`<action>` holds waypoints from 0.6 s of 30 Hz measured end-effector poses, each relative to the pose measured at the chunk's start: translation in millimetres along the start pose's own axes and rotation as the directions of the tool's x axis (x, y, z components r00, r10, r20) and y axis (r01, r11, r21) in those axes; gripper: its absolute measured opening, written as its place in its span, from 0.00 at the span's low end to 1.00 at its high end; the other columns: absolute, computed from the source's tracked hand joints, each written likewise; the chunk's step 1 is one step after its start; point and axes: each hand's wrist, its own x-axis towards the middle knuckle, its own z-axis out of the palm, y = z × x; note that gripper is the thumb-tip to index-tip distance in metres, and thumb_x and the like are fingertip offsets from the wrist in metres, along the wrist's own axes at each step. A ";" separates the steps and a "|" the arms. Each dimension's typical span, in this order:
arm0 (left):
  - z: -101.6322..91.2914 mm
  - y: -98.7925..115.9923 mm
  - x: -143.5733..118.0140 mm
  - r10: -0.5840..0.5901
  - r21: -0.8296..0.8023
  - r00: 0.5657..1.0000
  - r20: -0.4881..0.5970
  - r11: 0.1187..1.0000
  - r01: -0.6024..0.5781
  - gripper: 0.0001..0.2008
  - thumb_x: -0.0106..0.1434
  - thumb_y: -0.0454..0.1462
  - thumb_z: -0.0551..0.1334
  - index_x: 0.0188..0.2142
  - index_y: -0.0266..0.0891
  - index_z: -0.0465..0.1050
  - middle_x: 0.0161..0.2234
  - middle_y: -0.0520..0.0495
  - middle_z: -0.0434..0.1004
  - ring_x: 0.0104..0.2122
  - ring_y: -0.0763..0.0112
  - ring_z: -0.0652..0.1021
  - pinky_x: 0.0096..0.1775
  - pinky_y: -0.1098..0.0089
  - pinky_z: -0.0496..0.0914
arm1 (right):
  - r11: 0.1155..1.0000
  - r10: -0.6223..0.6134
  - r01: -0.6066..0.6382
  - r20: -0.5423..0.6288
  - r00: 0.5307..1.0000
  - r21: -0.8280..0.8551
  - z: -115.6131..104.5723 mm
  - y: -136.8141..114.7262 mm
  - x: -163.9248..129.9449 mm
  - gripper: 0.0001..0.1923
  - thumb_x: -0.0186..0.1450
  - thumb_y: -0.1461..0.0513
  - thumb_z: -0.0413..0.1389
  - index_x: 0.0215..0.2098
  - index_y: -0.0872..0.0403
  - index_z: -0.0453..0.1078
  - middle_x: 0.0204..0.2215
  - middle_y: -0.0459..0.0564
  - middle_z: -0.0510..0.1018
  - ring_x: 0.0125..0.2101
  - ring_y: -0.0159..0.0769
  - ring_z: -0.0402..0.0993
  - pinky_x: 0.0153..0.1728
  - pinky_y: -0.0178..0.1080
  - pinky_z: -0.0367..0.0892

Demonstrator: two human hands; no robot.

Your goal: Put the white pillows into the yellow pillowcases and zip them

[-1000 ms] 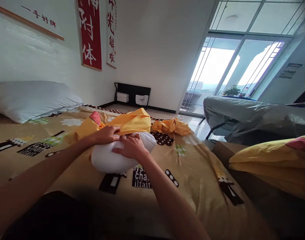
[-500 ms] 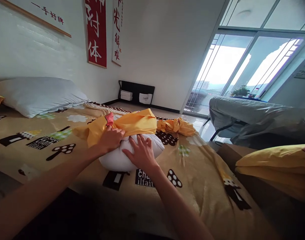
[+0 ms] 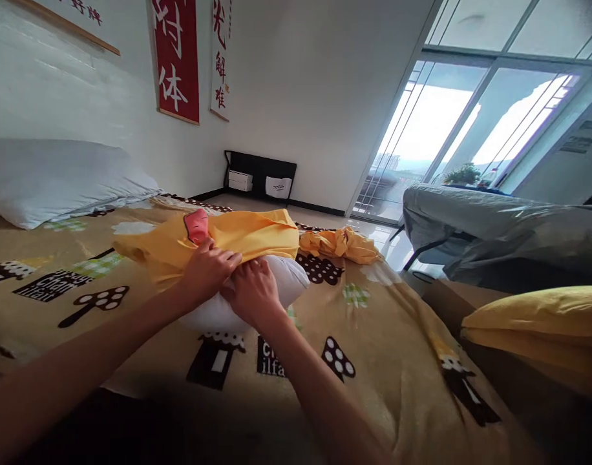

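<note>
Head view: white pillow (image 3: pixel 281 284) lies on the bed (image 3: pixel 383 361) mid-frame, its far half already inside a yellow case (image 3: pixel 247 236); near end is bare and bulges toward the person. Long axis of the pillow runs roughly left-right across the view w/ a slight tilt away, case mouth facing the person. Left hand (image 3: pixel 206 271) sits at the case's open edge, fingers curled and pinching the yellow cloth right where it meets the pillow, just under a pink patch (image 3: pixel 196 226) on the case. Right hand (image 3: pixel 252 294) is touching the left, pressed on the bare pillow, fingers bent over the white fabric; whether it actually clamps the fabric or just pushes can't be told, thumb side hidden. Both hands equally near; the left is on the case, the right on the pillow. Bare part of the pillow lies below and to the right of the grip, covered part beyond it. Elsewhere: 2nd white pillow (image 3: pixel 58 177) far left by the wall, crumpled yellow cloth (image 3: pixel 339 244) just past the case on the right, another yellow pillow (image 3: pixel 538 323) at the right edge, well apart.
</note>
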 end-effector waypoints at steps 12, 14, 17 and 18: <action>-16.7 3.0 -8.5 0.000 0.110 0.943 -0.332 0.993 0.039 0.08 0.59 0.29 0.55 0.29 0.40 0.71 0.31 0.45 0.72 0.35 0.57 0.69 0.42 0.53 0.60 | 0.724 0.474 -0.196 -0.272 0.837 0.661 64.3 111.4 -102.9 0.47 0.53 0.44 0.63 0.64 0.51 0.54 0.60 0.59 0.66 0.59 0.51 0.62 0.56 0.53 0.58; -14.1 5.5 -3.7 0.006 0.052 0.920 -0.393 0.999 0.016 0.09 0.60 0.29 0.55 0.28 0.41 0.71 0.30 0.47 0.72 0.35 0.58 0.69 0.44 0.53 0.59 | 0.588 0.518 -0.186 -0.190 0.834 0.787 71.8 124.4 -93.7 0.46 0.47 0.43 0.65 0.59 0.52 0.60 0.51 0.56 0.74 0.51 0.49 0.69 0.50 0.50 0.65; -16.3 -2.8 9.0 -0.022 0.005 0.894 -0.448 1.000 0.027 0.10 0.59 0.28 0.55 0.26 0.42 0.70 0.28 0.47 0.73 0.36 0.59 0.70 0.43 0.53 0.60 | 0.492 0.579 -0.161 -0.184 0.794 0.856 56.3 118.9 -65.4 0.31 0.47 0.46 0.64 0.44 0.51 0.68 0.36 0.49 0.77 0.36 0.43 0.73 0.37 0.44 0.70; -20.2 -8.6 14.3 -0.051 -0.017 0.881 -0.470 0.999 0.048 0.11 0.59 0.29 0.54 0.25 0.42 0.69 0.28 0.47 0.73 0.36 0.58 0.71 0.42 0.54 0.60 | 0.487 0.584 -0.149 -0.195 0.788 0.860 45.8 112.8 -56.3 0.25 0.49 0.47 0.63 0.39 0.51 0.67 0.32 0.47 0.76 0.32 0.41 0.73 0.33 0.42 0.70</action>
